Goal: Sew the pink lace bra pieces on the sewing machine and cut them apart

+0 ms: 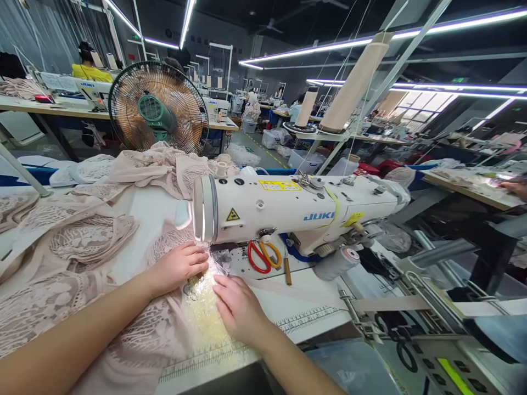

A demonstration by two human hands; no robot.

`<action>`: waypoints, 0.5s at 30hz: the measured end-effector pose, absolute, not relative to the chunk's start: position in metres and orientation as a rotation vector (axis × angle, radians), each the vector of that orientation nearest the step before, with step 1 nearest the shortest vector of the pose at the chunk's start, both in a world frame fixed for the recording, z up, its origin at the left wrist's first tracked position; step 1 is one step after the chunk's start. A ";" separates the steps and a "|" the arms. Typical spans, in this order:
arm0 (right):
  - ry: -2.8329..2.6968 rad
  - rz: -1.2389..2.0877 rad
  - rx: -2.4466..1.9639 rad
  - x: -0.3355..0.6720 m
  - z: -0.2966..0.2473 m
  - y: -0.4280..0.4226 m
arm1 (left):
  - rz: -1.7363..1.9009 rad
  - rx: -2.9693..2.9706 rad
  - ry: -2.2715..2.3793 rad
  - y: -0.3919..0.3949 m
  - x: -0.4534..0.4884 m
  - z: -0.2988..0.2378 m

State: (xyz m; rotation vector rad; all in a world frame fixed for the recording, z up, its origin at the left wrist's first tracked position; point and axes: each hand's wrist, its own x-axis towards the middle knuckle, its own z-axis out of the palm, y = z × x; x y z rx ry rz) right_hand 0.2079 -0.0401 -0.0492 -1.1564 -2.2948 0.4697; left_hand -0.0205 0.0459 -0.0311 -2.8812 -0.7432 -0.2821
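Observation:
A white Juki sewing machine (288, 211) stands across the table. Pale pink lace fabric (78, 258) is spread over the table's left half and runs under the machine's head. My left hand (179, 266) rests on the lace just left of the needle, fingers curled down onto the cloth. My right hand (239, 307) lies flat on the brightly lit strip of lace (203, 312) in front of the needle, fingers stretched toward it. Red and yellow-handled scissors (263, 256) lie on the machine bed behind my right hand.
A green standing fan (158, 109) is behind the lace pile. Tall thread cones (354, 82) stand on a rack at right. A grey spool (337, 263) lies near the machine base. Other workstations and a person in yellow (88, 68) fill the background.

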 end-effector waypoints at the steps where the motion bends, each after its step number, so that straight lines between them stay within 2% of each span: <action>1: -2.287 0.478 -1.154 0.208 -0.049 -0.040 | -0.278 -2.877 -0.744 0.046 -0.021 -0.031; 15: -2.230 0.509 -1.162 0.208 -0.052 -0.040 | -0.267 -2.904 -0.909 0.059 -0.020 -0.027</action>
